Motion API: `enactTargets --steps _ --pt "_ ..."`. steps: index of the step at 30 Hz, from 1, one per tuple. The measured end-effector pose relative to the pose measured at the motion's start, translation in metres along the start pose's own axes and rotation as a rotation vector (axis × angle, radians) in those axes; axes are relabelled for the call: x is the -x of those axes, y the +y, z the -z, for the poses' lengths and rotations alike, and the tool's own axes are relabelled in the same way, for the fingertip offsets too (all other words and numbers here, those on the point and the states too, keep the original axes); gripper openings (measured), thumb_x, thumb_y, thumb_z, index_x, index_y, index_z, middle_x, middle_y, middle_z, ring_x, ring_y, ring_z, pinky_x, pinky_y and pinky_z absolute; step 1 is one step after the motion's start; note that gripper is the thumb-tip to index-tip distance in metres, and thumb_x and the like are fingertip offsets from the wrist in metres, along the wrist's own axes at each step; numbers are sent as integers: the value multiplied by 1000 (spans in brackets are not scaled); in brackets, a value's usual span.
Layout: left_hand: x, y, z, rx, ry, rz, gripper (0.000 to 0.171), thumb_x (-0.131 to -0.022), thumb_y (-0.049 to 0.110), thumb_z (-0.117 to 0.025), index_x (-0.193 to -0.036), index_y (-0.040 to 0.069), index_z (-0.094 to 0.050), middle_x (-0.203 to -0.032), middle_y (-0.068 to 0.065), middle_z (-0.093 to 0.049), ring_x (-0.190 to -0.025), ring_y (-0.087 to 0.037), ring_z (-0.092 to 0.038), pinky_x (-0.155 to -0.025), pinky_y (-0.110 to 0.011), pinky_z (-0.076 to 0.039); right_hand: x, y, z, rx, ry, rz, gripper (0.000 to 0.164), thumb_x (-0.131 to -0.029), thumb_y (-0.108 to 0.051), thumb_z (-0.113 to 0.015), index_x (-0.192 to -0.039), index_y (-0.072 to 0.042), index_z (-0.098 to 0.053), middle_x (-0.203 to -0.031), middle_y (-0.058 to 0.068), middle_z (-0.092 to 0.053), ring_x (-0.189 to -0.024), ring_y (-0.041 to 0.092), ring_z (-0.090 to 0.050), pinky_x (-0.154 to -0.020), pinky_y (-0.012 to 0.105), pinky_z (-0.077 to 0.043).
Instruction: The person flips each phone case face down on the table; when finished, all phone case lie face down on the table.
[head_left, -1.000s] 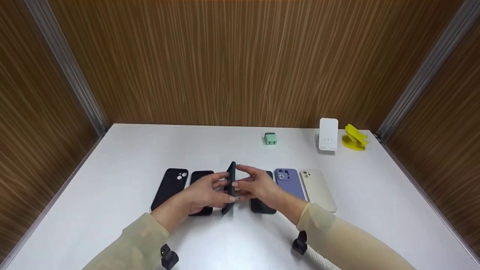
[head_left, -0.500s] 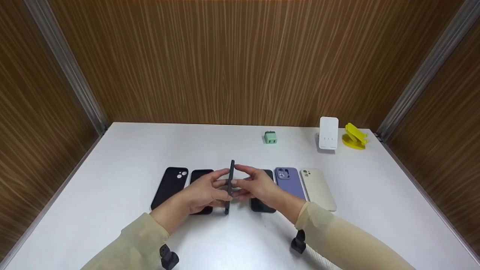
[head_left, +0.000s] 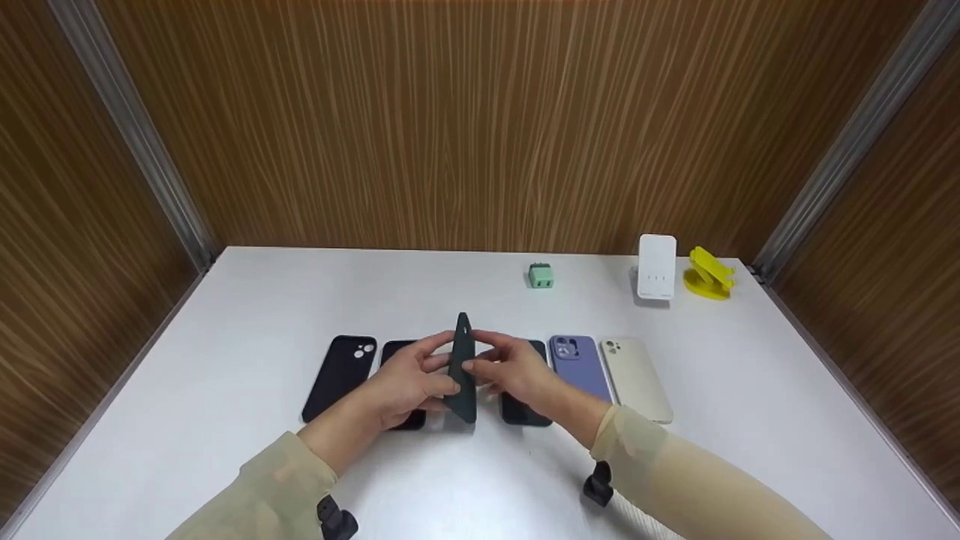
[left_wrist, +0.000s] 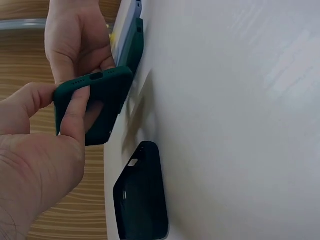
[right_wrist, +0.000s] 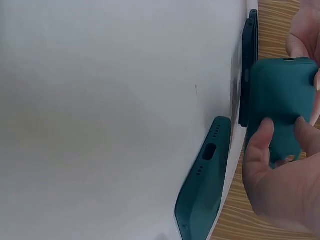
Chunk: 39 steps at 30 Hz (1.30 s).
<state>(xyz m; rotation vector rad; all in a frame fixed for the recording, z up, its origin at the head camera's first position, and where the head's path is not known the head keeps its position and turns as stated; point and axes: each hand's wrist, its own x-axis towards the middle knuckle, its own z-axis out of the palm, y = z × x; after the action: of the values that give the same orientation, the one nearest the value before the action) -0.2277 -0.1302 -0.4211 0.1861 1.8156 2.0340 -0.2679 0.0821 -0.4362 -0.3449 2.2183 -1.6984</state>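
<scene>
My left hand (head_left: 401, 382) and right hand (head_left: 525, 375) hold a dark green phone case (head_left: 463, 401) between them, turned on its long edge over the table. In the left wrist view the port holes at the end of the held case (left_wrist: 120, 72) show, with a left finger over that edge. The right wrist view gives its plain back (right_wrist: 282, 90), thumb and finger of the right hand pressed on it and skin visible through the camera cutout. A black phone case (head_left: 405, 347) lies beside it, partly under the left hand; a dark green case (head_left: 527, 414) lies partly under the right.
On the white table (head_left: 480, 487) are a black phone case (head_left: 341, 379) at left, and a purple case (head_left: 583, 371) and a cream case (head_left: 637, 379) at right. Behind stand a green charger plug (head_left: 541, 276), a white upright stand (head_left: 657, 266) and a yellow phone stand (head_left: 709, 277).
The held case has turned from edge-on so that one broad face angles toward the head camera. Both hands stay nearly in place, with small finger shifts.
</scene>
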Motion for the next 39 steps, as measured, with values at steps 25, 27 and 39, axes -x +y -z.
enactTargets --steps 25,27,39 --pt "0 -12 4 -93 199 -82 72 -98 -3 -68 -163 9 -41 -120 -16 -70 -99 -24 -71 -81 -39 -61 1 -7 16 89 71 24 59 -100 -5 -74 -155 -14 -56 -103 10 -69 -87 24 -64 -78 35 -54" --pt "-1 -13 6 -144 235 -85 69 -97 -2 -70 -160 10 -46 -113 -14 -70 -93 -23 -69 -78 -38 -59 1 -8 16 82 76 27 59 -99 -3 -73 -155 -13 -56 -105 11 -69 -87 23 -64 -79 36 -55" --pt "-11 -15 11 -274 311 -117 60 -95 2 -75 -152 9 -58 -98 -6 -66 -79 -20 -59 -63 -30 -50 -2 -4 19 86 117 16 64 -96 0 -77 -155 -12 -55 -106 10 -73 -85 21 -70 -74 34 -56"
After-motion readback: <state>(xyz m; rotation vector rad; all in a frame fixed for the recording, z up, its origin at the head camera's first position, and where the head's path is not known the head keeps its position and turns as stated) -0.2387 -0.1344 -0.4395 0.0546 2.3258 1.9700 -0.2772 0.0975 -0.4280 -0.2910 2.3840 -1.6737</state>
